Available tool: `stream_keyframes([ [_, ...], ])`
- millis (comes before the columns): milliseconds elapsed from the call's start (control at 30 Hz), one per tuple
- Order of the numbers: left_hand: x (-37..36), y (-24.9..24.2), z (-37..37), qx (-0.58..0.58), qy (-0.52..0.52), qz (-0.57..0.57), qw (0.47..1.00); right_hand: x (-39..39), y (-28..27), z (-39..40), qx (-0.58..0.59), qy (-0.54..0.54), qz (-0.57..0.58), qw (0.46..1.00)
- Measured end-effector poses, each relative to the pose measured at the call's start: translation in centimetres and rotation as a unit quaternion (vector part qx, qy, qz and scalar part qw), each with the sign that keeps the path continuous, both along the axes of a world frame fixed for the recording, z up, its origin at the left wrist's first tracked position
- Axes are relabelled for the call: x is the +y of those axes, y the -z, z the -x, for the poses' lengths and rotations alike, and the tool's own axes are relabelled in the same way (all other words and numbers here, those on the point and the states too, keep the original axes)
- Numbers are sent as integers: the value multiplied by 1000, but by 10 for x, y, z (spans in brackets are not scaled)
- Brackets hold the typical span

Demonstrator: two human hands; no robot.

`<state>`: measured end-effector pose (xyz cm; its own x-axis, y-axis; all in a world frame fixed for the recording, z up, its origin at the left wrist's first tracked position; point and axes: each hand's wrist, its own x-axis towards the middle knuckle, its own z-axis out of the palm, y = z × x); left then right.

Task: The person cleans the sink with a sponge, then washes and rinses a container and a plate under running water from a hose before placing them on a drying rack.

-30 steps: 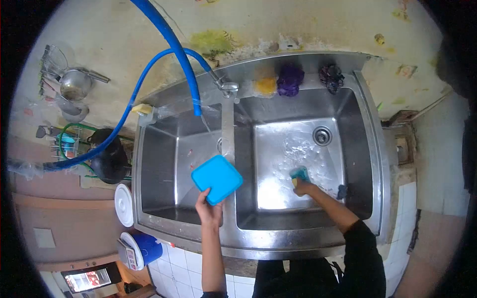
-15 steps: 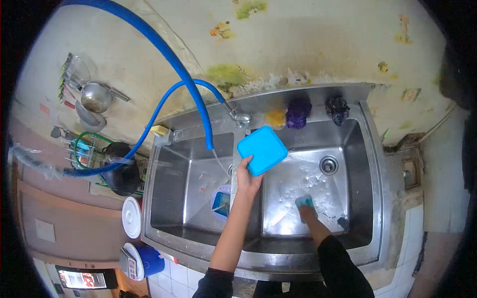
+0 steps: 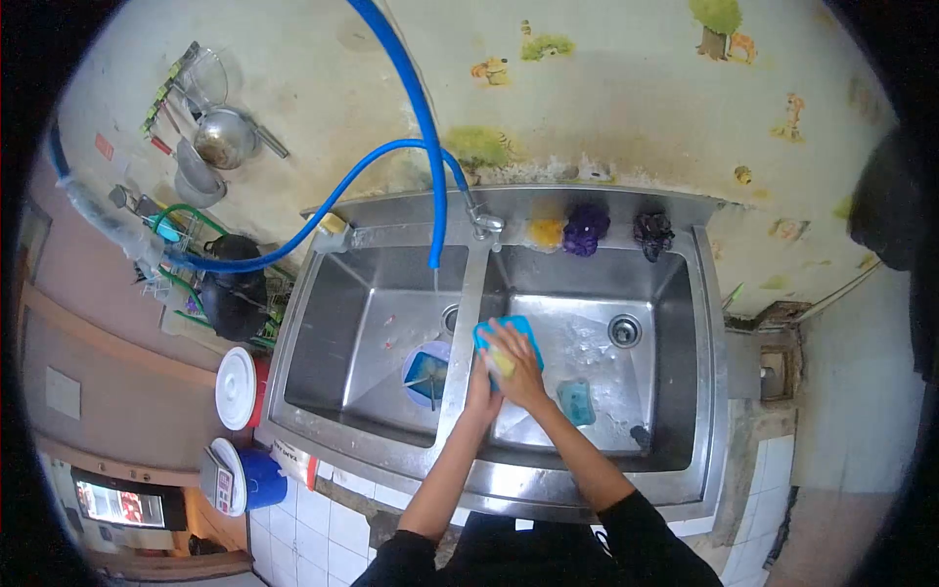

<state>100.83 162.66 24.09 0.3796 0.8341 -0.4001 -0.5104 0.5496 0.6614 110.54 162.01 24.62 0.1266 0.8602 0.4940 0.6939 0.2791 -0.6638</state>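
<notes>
My left hand (image 3: 479, 388) grips a bright blue square plastic container (image 3: 529, 333) over the divider side of the right sink basin. My right hand (image 3: 518, 367) presses a yellow sponge (image 3: 502, 363) against it, and the two hands cover much of the container. Below and to the right, a small teal tray-like container (image 3: 575, 402) lies on the wet floor of the right basin.
Water runs from a blue hose (image 3: 435, 225) into the left basin, near a pale purple bowl (image 3: 412, 372) holding a blue container and utensils. Along the back ledge sit yellow (image 3: 545, 234), purple (image 3: 585, 231) and black (image 3: 652, 236) bundles. A dark scrap (image 3: 640, 435) lies in the right basin.
My right hand has left the small teal container and come up to the blue container with a yellow sponge. The blue container has come lower and is tilted. The camera view has shifted.
</notes>
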Motion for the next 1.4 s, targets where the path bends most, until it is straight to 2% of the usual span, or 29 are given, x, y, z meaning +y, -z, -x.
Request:
stream_keyframes([
  [33, -7, 10, 2, 15, 24, 15, 999, 16, 10, 0, 22, 8, 34, 999],
  [100, -19, 3, -3, 37, 4, 44, 998, 42, 23, 3, 69, 26, 104, 992],
  [133, -26, 0, 0, 50, -5, 61, 997, 28, 26, 11, 79, -5, 95, 992],
  [233, -10, 37, 21, -29, 25, 78, 996, -15, 11, 16, 87, -87, 11, 992],
  [267, -14, 45, 30, -49, 34, 99, 993, -22, 21, 10, 74, -108, 9, 991],
  [333, -21, 25, 28, -23, 33, 115, 993, -25, 40, -5, 49, -144, 2, 988],
  [400, -32, 12, 9, 22, 7, 95, 995, -7, 42, -11, 61, -74, 52, 994],
  [433, -30, 27, 8, -5, 20, 68, 997, -7, 37, -9, 68, -39, 81, 994],
  [533, -7, 71, 19, -79, 29, 65, 994, -37, 6, 15, 226, -91, 123, 962],
  [567, -2, 81, 26, -74, 27, 66, 995, -47, 11, 17, 152, -88, 66, 982],
  [667, -19, 24, 19, -27, 12, 89, 996, -48, 40, -15, 123, -58, 178, 975],
  [700, -25, 24, 14, -16, 12, 62, 998, -36, 37, -23, 132, -41, 112, 984],
  [800, -21, 21, 7, 39, 9, -11, 999, -31, 21, -9, 147, -22, 99, 984],
  [867, -18, 11, 13, 31, 22, 29, 999, -46, 17, 9, 136, -54, 94, 985],
  [933, -7, 28, 18, 14, 21, 26, 999, -64, 2, 18, 124, -105, 79, 984],
  [967, -11, 38, 19, 27, -8, 32, 999, -64, 20, 8, 107, -128, 76, 983],
  [1100, -36, 6, 13, 79, -12, 52, 995, -27, 11, -18, -66, 24, 68, 995],
  [1200, -26, 37, 20, 114, 9, -21, 993, 0, 12, -31, 31, 36, 232, 972],
  [1267, -7, 73, 27, 275, -1, -120, 954, 3, 1, -35, 26, 97, 278, 955],
  [1333, 8, 77, 29, 455, 26, -217, 863, 3, -1, -34, 53, 151, 282, 946],
  [1367, 11, 81, 20, 515, -23, -189, 836, 2, 2, -32, 84, 176, 261, 946],
  [1400, 11, 63, -1, 570, -71, -158, 803, 1, 4, -28, 114, 201, 239, 943],
])
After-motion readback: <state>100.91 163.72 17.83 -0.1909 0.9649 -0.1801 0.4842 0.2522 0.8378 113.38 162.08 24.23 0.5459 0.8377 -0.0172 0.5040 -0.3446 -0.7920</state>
